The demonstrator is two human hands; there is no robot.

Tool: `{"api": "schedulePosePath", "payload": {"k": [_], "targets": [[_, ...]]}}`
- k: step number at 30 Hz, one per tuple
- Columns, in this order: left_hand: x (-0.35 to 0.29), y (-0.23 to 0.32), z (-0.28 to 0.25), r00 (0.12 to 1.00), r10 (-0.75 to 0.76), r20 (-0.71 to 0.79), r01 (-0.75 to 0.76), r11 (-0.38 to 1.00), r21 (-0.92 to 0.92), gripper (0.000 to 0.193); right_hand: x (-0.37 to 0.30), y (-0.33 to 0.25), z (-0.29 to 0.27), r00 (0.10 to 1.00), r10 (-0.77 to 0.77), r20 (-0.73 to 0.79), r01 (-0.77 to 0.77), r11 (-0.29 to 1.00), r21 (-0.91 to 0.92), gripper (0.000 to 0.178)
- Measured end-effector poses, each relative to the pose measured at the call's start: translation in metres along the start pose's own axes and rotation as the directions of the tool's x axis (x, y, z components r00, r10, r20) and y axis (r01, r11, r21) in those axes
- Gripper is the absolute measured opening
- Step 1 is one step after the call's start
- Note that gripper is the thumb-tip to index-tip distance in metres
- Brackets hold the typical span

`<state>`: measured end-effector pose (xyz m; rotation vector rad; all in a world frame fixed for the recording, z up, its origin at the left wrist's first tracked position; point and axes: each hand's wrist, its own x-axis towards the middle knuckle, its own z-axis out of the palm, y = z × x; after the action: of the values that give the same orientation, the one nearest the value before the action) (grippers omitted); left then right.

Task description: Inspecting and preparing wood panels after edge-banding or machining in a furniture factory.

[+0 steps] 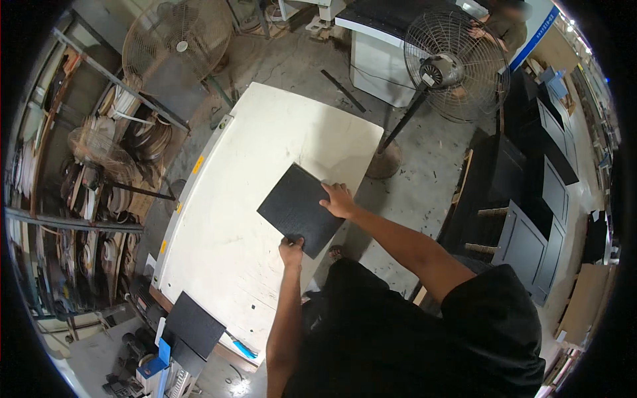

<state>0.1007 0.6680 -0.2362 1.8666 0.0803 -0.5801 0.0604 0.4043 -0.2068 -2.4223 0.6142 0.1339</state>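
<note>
A flat black rectangular panel point(298, 209) lies over the white worktable point(265, 132), turned at an angle to its edges. My left hand point(290, 252) grips the panel's near edge, thumb on top. At its right edge my right hand point(338, 200) takes hold, with the thumb over the face and the fingers along the side. Whether the panel rests flat or is slightly raised, I cannot tell. A second black panel point(194, 324) sits at the table's near left corner, beside a blue-handled tool point(243, 347).
A large pedestal fan point(441, 69) stands beyond the table's right corner, with a person point(507, 26) behind it. Shelves with coiled edging strips point(149, 136) line the left. Grey panels point(524, 245) lean at the right. A blue-and-grey machine point(154, 361) stands near left.
</note>
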Motion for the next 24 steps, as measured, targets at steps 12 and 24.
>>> {"api": "schedulePosePath", "payload": {"k": [12,24], "targets": [[-0.009,0.031,0.017,0.999,-0.025,-0.036,0.021,0.991,-0.129,0.043,0.0,0.0,0.0,0.98,0.184,-0.079,-0.174,0.977,0.123,0.066],[-0.036,0.027,0.011,0.996,0.081,-0.023,-0.067,0.928,0.365,0.038,-0.009,0.045,-0.008,0.999,0.026,-0.019,-0.025,0.999,0.045,0.061]]}}
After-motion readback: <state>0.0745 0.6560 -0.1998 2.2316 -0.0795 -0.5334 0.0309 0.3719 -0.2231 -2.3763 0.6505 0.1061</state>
